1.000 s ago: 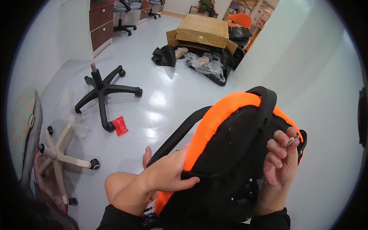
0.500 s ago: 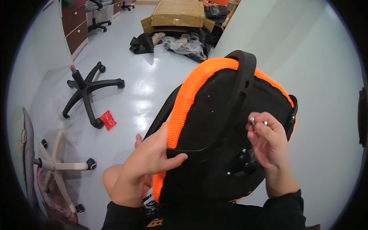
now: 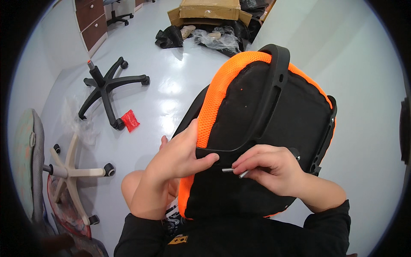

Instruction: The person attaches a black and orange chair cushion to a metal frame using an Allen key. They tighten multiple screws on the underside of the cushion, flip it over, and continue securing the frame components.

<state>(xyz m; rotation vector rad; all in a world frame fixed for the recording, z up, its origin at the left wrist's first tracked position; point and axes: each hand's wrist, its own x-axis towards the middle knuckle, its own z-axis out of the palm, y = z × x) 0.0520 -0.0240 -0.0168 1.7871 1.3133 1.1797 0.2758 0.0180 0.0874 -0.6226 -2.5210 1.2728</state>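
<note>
An upturned chair seat [image 3: 252, 107] rests against my lap, its black underside facing me and its edge covered in orange mesh. A black armrest [image 3: 274, 92] runs across the underside, with its flat end near the left edge. My left hand [image 3: 177, 154] grips the seat at that edge, thumb over the armrest's end and the other fingers mostly hidden. Two slim silver bolts [image 3: 243, 174] stick out from the pinched fingers of my right hand [image 3: 274, 167], just right of my left thumb. Their heads are hidden in the fingers.
A black five-star chair base [image 3: 102, 88] stands on the floor at left, with a red packet [image 3: 130, 121] beside it. A white chair base [image 3: 72, 172] with a padded seat lies nearer. An opened cardboard box [image 3: 209, 10] and plastic wrapping [image 3: 218, 40] are at the back.
My right hand has moved left and down with the bolts, from above the seat's right part to the armrest's end. The view has shifted slightly; my left hand keeps its grip.
</note>
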